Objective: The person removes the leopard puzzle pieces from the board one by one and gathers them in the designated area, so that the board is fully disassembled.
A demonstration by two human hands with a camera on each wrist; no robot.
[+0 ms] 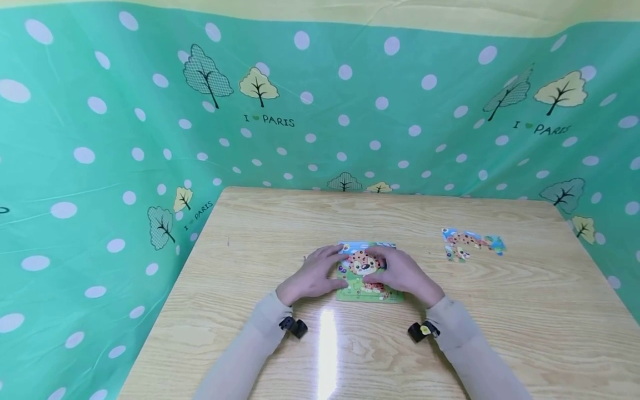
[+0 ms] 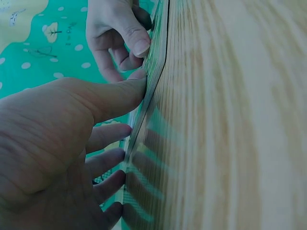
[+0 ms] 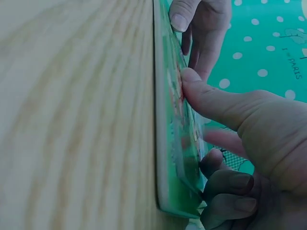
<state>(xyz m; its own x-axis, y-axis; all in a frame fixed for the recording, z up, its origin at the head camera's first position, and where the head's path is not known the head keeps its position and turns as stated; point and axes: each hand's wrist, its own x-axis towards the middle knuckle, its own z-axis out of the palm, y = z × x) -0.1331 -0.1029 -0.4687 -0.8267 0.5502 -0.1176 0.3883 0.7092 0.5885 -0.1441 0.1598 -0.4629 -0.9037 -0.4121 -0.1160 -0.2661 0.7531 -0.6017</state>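
Green tray (image 1: 367,299), leopard pic (image 1: 361,265) in, btwn hands (image 1: 315,274) (image 1: 402,270)

Both sleeved forearms (image 1: 245,350) slant inward, and the left hand (image 1: 315,274) faces the right hand (image 1: 400,271). The left fingers (image 2: 110,136) reach out fairly straight, thumb (image 2: 115,98) held apart; over on the right, thumb (image 3: 216,100) outstretched, several fingers (image 3: 230,184) bend.

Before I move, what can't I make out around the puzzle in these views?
Puzzle board: part of its right side is hidden by the right hand in the head view.
Board's picture: unreadable in both wrist views, seen nearly edge-on.
Loose puzzle pieces: too small in the head view to count.
Sleeves: cut off by the head view's bottom edge.
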